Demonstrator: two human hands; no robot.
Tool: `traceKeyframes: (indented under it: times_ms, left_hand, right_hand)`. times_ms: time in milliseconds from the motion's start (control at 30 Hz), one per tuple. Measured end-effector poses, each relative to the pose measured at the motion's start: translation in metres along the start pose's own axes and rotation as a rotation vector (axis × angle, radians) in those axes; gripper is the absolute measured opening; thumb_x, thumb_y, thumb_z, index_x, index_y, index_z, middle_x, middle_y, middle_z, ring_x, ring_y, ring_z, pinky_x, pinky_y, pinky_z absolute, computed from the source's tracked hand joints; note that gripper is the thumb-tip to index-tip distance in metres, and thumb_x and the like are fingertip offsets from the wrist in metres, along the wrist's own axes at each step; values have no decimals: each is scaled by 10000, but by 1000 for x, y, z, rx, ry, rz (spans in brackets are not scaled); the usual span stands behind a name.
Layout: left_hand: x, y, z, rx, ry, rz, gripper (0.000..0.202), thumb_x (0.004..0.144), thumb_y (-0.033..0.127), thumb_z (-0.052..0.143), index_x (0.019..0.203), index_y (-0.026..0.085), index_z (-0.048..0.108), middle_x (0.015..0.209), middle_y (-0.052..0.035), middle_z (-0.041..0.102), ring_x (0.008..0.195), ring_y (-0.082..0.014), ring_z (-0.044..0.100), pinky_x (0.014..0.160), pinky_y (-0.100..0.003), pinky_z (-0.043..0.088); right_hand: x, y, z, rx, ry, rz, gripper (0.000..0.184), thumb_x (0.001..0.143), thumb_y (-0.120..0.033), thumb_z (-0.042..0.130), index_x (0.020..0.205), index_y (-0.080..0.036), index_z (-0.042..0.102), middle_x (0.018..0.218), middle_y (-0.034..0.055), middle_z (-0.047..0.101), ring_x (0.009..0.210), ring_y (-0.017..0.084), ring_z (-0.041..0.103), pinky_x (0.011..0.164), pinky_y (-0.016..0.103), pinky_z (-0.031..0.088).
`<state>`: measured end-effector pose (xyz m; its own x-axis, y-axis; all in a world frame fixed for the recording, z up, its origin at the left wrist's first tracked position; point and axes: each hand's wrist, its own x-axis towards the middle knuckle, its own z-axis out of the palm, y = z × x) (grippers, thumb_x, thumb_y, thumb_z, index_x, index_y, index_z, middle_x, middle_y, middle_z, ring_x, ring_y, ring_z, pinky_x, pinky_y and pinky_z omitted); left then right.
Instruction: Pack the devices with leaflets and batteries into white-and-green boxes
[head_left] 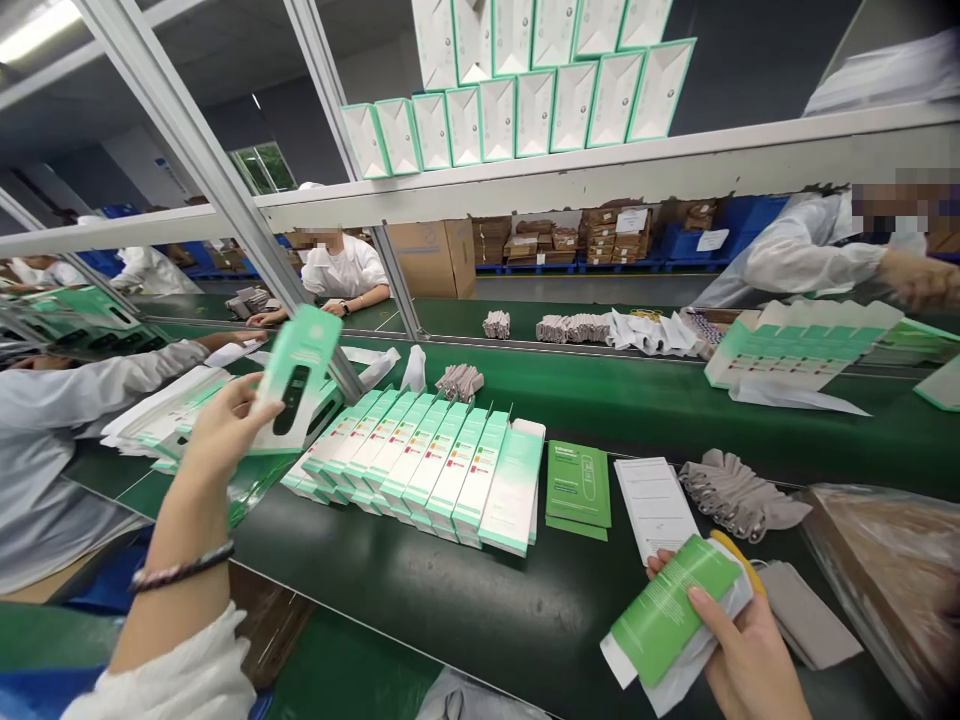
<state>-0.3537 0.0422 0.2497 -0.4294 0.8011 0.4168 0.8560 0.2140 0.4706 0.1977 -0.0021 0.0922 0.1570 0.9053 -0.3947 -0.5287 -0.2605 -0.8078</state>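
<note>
My left hand (217, 425) is raised at the left, fingers and thumb closed on a green-and-white carton (313, 345) printed with a dark oblong device. The carton is tilted, above the left end of a row of similar cartons (420, 460). At the lower right, my right hand (750, 645) grips a green leaflet (671, 610) together with white paper and a whitish wrapped item beneath it. A yellow strip shows behind that bundle. Nearby lie a stack of green booklets (577, 485), white printed sheets (654, 505) and a folded grey pouch (806, 610).
Bunched grey pouches (739, 490) lie beside a plastic-wrapped brown box (877, 590). A shelf beam (600, 170) carrying stacked cartons crosses overhead. A slanted metal post (217, 160) stands at left. Co-workers' arms reach in at left and far right; another person sits across the green conveyor.
</note>
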Motion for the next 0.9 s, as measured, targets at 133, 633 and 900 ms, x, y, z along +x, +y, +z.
traceKeyframes:
  times_ms: [133, 633, 900]
  left_hand:
    - [-72, 39, 17, -501, -91, -77, 568, 695, 566, 719, 1108, 198, 588, 1057, -53, 732, 944, -329, 696, 757, -442, 596]
    - [-250, 200, 167, -1479, -1064, -80, 1047, 484, 759, 759, 1324, 232, 424, 1316, -175, 537, 1240, -407, 509, 1057, -545, 373]
    - [-249, 201, 174, -562, -653, 501, 676, 654, 285, 752, 1256, 245, 445, 1188, -113, 595, 1069, -316, 595, 900, -461, 490]
  right_hand:
    - [-11, -16, 17, 27, -44, 3, 903, 677, -326, 837, 1438, -336, 350, 1043, 70, 754, 971, 305, 714, 817, 430, 597]
    - [-32, 12, 41, 41, -112, 40, 751, 695, -367, 812, 1347, -307, 443, 1093, 65, 722, 948, 250, 703, 794, 356, 584]
    - [-3, -55, -18, 60, 170, -181, 621, 674, -308, 807, 1235, -307, 540, 1000, 49, 726, 916, 283, 701, 786, 494, 589]
